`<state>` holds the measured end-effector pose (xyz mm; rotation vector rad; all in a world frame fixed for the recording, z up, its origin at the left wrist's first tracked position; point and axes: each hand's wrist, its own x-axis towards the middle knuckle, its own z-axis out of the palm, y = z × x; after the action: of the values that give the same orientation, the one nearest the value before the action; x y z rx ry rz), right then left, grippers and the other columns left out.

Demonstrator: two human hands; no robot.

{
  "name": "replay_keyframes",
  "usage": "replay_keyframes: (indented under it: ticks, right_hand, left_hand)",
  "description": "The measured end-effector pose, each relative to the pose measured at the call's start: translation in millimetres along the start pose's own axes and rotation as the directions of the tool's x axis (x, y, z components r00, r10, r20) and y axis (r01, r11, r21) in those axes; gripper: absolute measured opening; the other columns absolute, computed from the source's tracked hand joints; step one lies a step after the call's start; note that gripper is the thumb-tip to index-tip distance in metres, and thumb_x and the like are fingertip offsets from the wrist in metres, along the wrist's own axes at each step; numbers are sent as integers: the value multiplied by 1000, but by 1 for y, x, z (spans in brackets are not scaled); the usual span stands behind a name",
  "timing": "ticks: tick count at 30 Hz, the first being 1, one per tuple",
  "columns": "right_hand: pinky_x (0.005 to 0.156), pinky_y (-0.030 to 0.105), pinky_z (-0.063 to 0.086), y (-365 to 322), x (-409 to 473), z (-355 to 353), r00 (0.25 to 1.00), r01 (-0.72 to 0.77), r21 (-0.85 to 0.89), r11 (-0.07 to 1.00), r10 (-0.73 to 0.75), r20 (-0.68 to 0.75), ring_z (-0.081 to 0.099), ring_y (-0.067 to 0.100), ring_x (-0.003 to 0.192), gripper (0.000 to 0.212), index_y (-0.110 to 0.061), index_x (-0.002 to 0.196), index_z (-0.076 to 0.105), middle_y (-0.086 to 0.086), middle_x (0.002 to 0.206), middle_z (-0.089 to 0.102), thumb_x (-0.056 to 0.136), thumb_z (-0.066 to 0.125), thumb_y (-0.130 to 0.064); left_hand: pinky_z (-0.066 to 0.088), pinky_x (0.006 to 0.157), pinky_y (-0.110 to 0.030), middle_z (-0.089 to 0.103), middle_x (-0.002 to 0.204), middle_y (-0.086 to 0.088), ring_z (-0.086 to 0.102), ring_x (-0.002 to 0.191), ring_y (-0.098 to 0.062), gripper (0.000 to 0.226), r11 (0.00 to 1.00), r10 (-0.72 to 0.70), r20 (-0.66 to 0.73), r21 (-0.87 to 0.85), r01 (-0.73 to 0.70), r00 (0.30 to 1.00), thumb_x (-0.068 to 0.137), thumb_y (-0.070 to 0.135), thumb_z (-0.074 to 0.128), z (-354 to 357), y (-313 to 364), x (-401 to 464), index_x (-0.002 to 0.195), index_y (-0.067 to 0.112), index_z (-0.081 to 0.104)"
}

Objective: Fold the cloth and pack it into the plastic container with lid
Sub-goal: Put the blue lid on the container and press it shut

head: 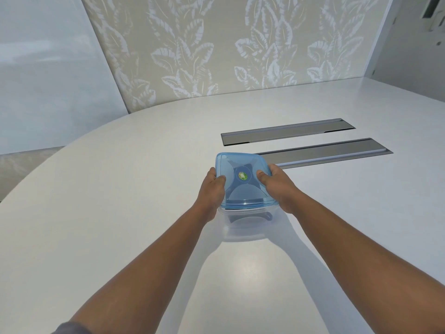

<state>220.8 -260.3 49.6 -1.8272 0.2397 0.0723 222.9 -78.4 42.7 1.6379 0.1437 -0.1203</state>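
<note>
A clear plastic container (243,227) stands on the white table (120,189) in the middle of the view. Its translucent blue lid (243,186) with a round green sticker lies on top of it. My left hand (212,191) grips the lid's left edge, thumb on top. My right hand (277,186) grips the right edge, thumb pressed on the lid. Something dark shows through the container's wall and lid; I cannot tell whether it is the cloth.
Two long grey metal cable slots (286,132) (332,153) are set into the tabletop just behind and to the right of the container. A leaf-patterned wall (216,44) rises behind the table. The table's rounded edge curves off to the left.
</note>
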Motion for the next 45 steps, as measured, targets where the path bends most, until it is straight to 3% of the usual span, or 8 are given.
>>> replay_keyframes:
  ticks: [4,13,19,23,29,36,40,45]
  right_hand:
    - [91,47,58,3,-1,-3,1000,17,15,1000,-17,4,69,26,101,18,-26,119,55,3,114,69,104,54,-37]
    - [101,41,50,3,-10,-3,998,45,-49,998,-42,49,54,22,116,48,-24,155,36,-3,128,51,109,43,-35]
    - [92,34,46,1,-18,-1,992,55,-67,996,-47,118,53,19,114,53,-24,157,30,-5,133,52,108,44,-38]
    - [107,47,49,4,-19,-4,989,34,-10,999,-33,142,57,23,129,71,-27,158,28,-2,151,52,98,58,-51]
    - [94,50,59,10,-17,-8,984,15,172,985,-46,173,74,26,105,57,-23,143,49,3,121,72,92,75,-26]
    - [71,17,54,18,-27,0,975,180,-18,984,-176,134,68,12,107,37,-28,132,50,-5,122,67,99,64,-40]
    - [96,33,50,14,-24,1,971,213,-155,965,-191,145,56,18,122,40,-29,134,44,-4,136,52,100,58,-46]
    - [102,22,26,9,-23,1,971,228,-328,917,-190,146,33,19,142,73,-12,159,23,3,158,30,102,53,-47]
  left_hand:
    - [54,55,-29,60,101,-8,62,81,-23,15,999,13,-20,-37,-14,1000,97,5,39,1,-2,-3,94,19,44]
    - [60,94,-49,71,121,-4,70,111,-28,28,996,87,41,16,-88,995,110,26,35,-4,-9,-8,127,27,58]
    - [63,80,-37,68,123,-7,70,110,-30,25,998,49,40,-41,-47,998,111,20,37,-6,-8,-12,117,35,56]
    - [60,71,-32,66,125,-7,70,105,-26,25,995,49,54,-88,-44,997,110,19,40,-7,-12,-13,132,25,50]
    - [61,78,-35,58,125,0,67,104,-19,29,993,41,25,-113,-38,999,110,23,45,-9,-14,-12,139,24,40]
    - [61,82,-36,61,123,4,68,103,-18,22,991,45,48,-125,-38,998,110,19,45,-11,-15,-14,130,26,40]
    - [60,74,-34,66,127,-9,70,100,-21,26,991,62,96,-122,-50,993,111,16,40,-13,-18,-12,134,15,52]
    - [62,83,-39,69,129,-9,70,108,-27,30,994,73,115,-94,-62,991,112,19,39,-17,-20,-12,138,17,54]
